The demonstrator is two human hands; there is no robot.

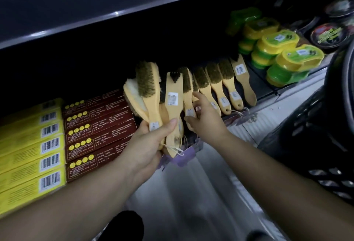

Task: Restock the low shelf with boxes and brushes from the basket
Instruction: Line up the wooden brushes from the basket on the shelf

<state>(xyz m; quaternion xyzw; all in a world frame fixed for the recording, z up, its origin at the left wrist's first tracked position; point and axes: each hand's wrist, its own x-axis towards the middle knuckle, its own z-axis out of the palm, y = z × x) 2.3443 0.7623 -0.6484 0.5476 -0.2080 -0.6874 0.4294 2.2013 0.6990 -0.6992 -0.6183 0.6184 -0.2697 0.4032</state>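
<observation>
Head view: the left hand (147, 141) grips a bunch of wooden brushes (172, 95) by their handles, fingers curled tight round them, bristle heads up, just in front of the low shelf (251, 124). Beside it the right hand (206, 118) reaches into the row of brushes (228, 85) leaning on that shelf, index finger out, thumb apart; I cannot tell whether it pinches a handle. Left of the brushes sit dark red boxes (99, 125), then yellow boxes (32, 145), both stacked flat. To the right are green and yellow tubs (277, 49) and round dark tins (329, 35). The dark basket (316, 129) stands at the right edge, its contents out of sight.
</observation>
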